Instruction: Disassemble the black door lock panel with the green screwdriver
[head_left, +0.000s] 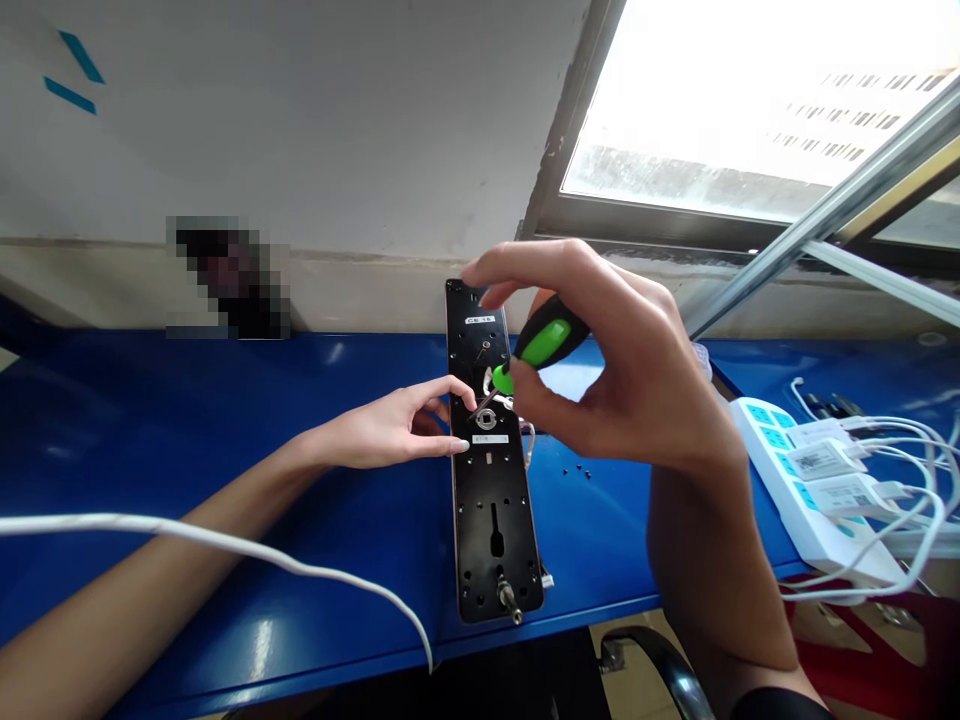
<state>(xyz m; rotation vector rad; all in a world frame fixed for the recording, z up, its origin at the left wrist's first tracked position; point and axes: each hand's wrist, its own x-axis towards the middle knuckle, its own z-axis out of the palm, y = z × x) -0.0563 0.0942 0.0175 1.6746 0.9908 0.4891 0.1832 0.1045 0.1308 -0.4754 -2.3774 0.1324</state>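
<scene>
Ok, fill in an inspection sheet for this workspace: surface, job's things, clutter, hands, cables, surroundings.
Surface: blue table, glossy.
Job's things: black plate with a metal spindle at its near end; screwdriver, shaft angled down to the plate's middle.
Clutter: small dark pieces right of the plate, too small to identify.
Hands: right grips the screwdriver; left has its fingers at the plate, near the shaft's tip.
Cables: white cable crosses the view at left; others run from the power strip at right.
Surroundings: wall behind, bright window at upper right.

White power strip (799,480) beside window wall (360,130)
</scene>
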